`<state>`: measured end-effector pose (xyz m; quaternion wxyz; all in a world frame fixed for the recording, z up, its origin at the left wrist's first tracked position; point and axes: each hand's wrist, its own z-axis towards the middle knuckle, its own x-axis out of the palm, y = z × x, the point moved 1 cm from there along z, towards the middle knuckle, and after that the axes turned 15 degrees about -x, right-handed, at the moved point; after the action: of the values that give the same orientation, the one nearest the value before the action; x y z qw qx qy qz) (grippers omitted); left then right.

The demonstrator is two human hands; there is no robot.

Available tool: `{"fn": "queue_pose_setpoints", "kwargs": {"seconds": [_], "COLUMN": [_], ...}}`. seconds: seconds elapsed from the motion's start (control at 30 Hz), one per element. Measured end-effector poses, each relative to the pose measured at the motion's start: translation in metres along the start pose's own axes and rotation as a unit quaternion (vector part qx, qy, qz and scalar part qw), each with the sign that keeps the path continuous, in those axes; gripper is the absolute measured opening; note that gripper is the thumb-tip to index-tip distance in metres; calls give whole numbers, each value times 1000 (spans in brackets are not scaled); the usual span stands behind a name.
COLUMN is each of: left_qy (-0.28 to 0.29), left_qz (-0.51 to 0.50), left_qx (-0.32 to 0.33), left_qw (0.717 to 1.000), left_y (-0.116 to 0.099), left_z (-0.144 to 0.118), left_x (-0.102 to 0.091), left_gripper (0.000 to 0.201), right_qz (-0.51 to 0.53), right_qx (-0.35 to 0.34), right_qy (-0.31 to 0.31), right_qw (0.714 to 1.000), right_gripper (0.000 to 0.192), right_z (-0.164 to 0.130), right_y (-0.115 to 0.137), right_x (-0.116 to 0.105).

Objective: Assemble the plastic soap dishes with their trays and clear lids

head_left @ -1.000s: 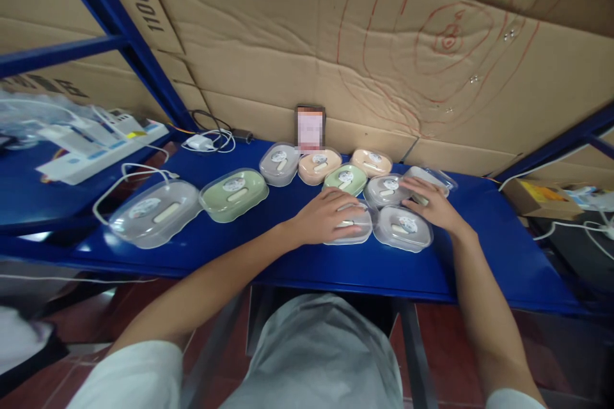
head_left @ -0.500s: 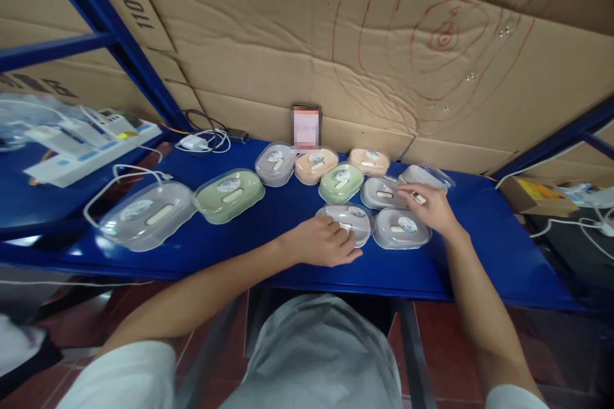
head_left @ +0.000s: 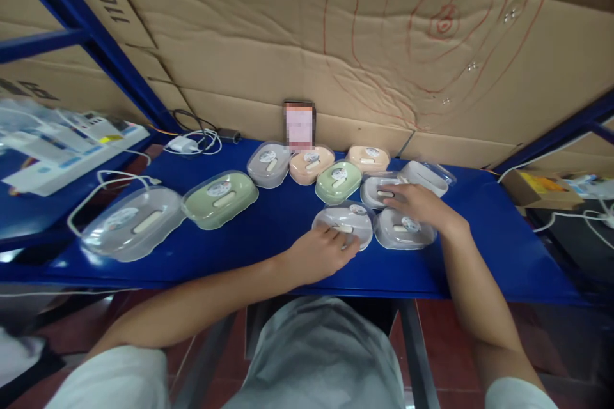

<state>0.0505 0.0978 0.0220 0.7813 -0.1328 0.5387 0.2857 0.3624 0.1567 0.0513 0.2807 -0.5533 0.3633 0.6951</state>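
On blue shelf (head_left: 268, 230), hands touching grey soap boxes (head_left: 350, 225).

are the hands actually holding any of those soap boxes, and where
Neither box is lifted. The left hand pinches the near edge of a clear-lidded box on the blue shelf; the right hand rests on top of a grey box.

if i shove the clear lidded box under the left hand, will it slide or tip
The clear box will probably slide: it sits low, wide and flat on the smooth blue shelf. It looks like thin plastic, so likely light. The left hand touches its near edge; pushed far, it may bump the grey box alongside.
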Motion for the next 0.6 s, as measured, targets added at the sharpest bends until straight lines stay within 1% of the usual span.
{"fn": "queue_pose_setpoints", "kwargs": {"seconds": [0.1, 0.17, 0.23, 0.3, 0.37, 0.43, 0.5, 0.6], "left_qy": [-6, 11, 33, 40, 33, 19, -4, -43], "left_qz": [3, -7, -50, -108, -151, -168, -159, -119], "left_qx": [-2, -10, -20, -32, -45, -45, -35, -14], "left_qw": [1000, 1000, 998, 993, 987, 985, 987, 992], "left_y": [0, 1, 3, 6, 8, 9, 8, 5], "left_z": [2, 4, 6, 8, 10, 12, 13, 14], "left_x": [1, 2, 5, 8, 12, 16, 18, 16], "left_gripper": [22, 19, 18, 19, 21, 23, 23, 23], "right_qz": [-6, 13, 35, 48, 57, 67, 69, 46], "right_qx": [28, 30, 14, -3, -17, -38, -52, -28], "right_qy": [-3, -6, -9, -7, -2, -2, -19, -65], "right_qw": [1000, 999, 999, 999, 998, 997, 996, 996], "right_gripper": [40, 42, 46, 48, 43, 37, 36, 44], "right_z": [6, 6, 3, 1, 0, -1, -3, -6], "right_y": [-8, -10, -7, -3, 3, 7, 7, 1], "right_x": [4, 6, 7, 8, 7, 5, 2, -2]}}
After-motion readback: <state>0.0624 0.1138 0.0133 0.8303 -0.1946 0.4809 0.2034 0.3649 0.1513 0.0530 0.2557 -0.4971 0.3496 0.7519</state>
